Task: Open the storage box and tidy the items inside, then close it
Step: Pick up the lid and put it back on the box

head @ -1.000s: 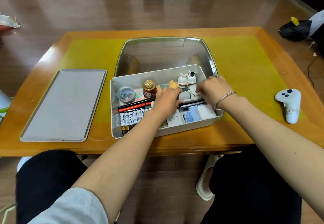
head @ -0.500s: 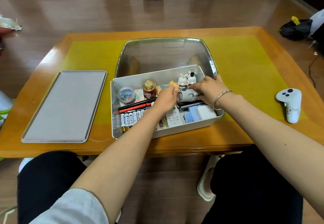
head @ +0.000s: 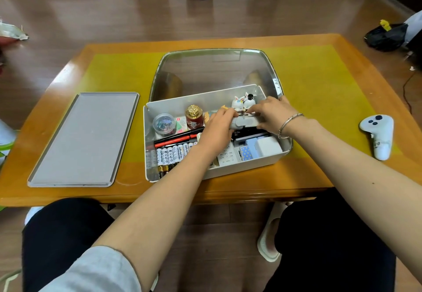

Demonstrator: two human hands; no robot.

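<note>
The white storage box (head: 251,168) stands open at the table's front middle, its clear lid (head: 214,72) tilted up behind it. Inside are a row of batteries (head: 170,156), red and black pens (head: 175,140), a round tub of clips (head: 164,124), a red jar with a gold top (head: 194,118), two small rabbit figures (head: 243,103) and pale blue and white blocks (head: 260,149). My left hand (head: 217,129) and my right hand (head: 271,113) are both in the box, each gripping an end of a grey cylinder (head: 246,122) held level above the contents.
A grey flat tray (head: 84,138) lies on the table left of the box. A white game controller (head: 378,133) rests at the right, near the table's edge. A yellow mat (head: 319,81) covers the tabletop. Shoes and a black bag are on the floor beyond.
Both hands have closed on the grey cylinder and lifted it a little, up from among the items in the box's right half. The rest of the contents stay in place.
</note>
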